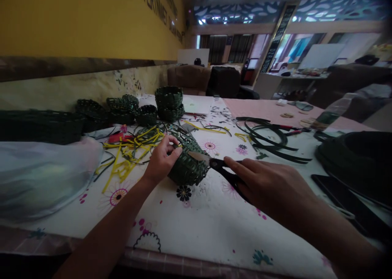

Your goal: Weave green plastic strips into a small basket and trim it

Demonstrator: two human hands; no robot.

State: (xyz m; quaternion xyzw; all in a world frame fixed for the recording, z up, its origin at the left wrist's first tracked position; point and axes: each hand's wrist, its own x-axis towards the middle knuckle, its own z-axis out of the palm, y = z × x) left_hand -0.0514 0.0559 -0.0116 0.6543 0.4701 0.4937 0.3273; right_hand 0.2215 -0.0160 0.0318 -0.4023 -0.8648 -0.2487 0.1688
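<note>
Your L hand point(162, 158) pinched the green woven basket point(186, 169) on the bench point(196, 230); R hand point(269, 183) gripped scissors point(216, 164), blades at weave. Basket prob. lt., springy; best held by wall, w/o crushing.

Woven strip basket point(186, 166): dark green, in a criss-cross lattice pattern. Long-bladed scissors point(225, 172): handles were black, blades dull grey. Thin, flat loose strips point(119, 168): bright yellow, with dark green ones mixed among them. Curved flat strips in loops point(280, 149): dark green. Smooth patterned tablecloth point(190, 226): ground was white; motifs were pink, black and teal, including black-petalled flowers, pink-rayed blooms with dark centres, and magenta dots. Thin translucent plastic bag point(45, 177): milky white. Broad flat upper wall point(85, 21): mustard yellow, with dark lettering; the band below was brown.
</note>
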